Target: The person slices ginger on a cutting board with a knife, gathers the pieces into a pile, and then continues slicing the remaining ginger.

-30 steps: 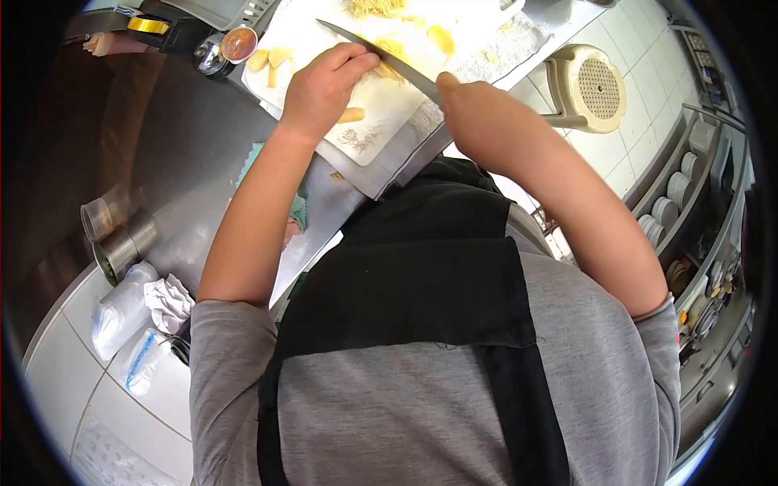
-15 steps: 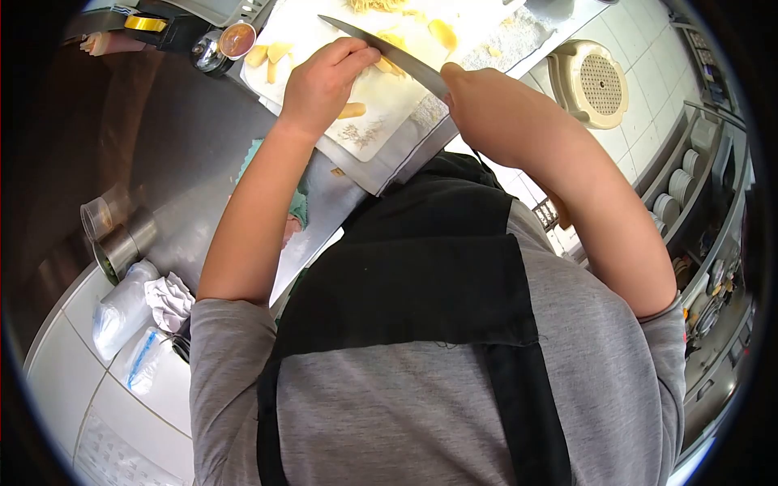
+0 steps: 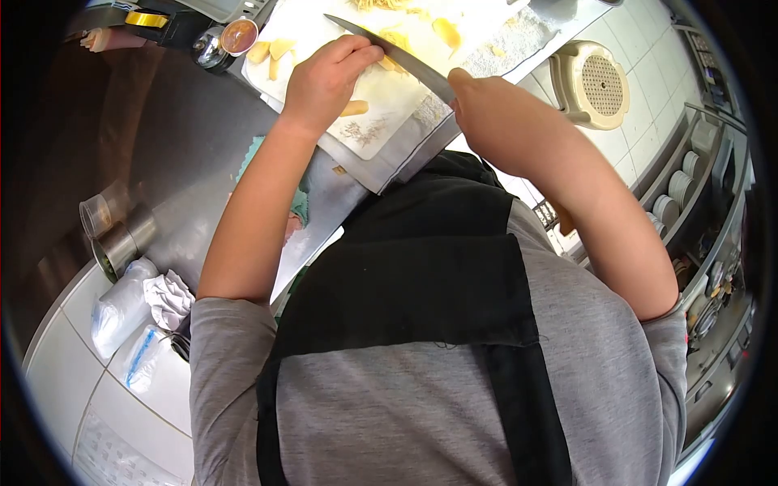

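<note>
My right hand is closed round the handle of a long knife, whose blade points to the upper left over the white cutting board. Beside the blade, my left hand has its fingers bent and pressed together; what they hold is hidden. Yellowish pieces lie at the blade, just right of my left fingertips. Another yellow piece rests below my left hand. More pieces sit on the board's left side, and a pile of thin yellow shreds is at the top.
A small cup of red sauce stands left of the board. A green cloth lies on the metal counter under my left forearm. Metal and clear containers are at the left. A beige stool stands on the tiled floor.
My right hand and the knife have shifted slightly right and down. My left hand has moved a little to the right and up, still with its fingers bent.
</note>
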Demonstrator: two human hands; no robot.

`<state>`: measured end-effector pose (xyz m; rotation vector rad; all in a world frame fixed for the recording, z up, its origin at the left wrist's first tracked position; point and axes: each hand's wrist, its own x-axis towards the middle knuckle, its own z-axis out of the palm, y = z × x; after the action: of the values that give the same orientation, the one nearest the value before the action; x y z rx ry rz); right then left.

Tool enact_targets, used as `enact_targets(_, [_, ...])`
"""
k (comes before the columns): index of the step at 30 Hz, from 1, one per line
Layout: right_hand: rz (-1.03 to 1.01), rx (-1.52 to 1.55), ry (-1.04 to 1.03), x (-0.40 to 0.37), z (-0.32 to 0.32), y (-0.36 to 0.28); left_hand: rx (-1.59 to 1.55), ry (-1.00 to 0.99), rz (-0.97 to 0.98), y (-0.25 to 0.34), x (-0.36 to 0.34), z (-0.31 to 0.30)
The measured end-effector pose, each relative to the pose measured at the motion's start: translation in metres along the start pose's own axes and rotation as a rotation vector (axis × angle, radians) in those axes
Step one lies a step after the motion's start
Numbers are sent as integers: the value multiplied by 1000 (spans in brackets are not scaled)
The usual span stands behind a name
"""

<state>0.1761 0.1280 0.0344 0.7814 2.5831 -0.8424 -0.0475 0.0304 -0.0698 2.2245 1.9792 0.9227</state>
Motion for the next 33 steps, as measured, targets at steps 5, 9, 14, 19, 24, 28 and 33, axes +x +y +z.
enact_targets(5, [107, 32, 29, 24, 40, -1, 0, 7, 2, 0, -1, 0])
enact_targets(9, [40, 44, -6, 18, 10, 1, 25, -15, -6, -3, -2, 2])
enact_targets(14, [59, 52, 9, 9, 19, -3, -8, -5, -12, 1, -1, 0])
enact_targets(19, [61, 38, 31, 24, 38, 1, -3, 11, 17, 1, -1, -1])
enact_targets(24, [-2, 37, 20, 18, 2, 7, 12, -29, 0, 2, 3, -3])
enact_targets(28, [18, 78, 107, -9, -25, 3, -27, -75, -26, 4, 0, -12])
enact_targets(33, [25, 84, 219, -26, -11, 19, -49, -30, -55, 12, -1, -17])
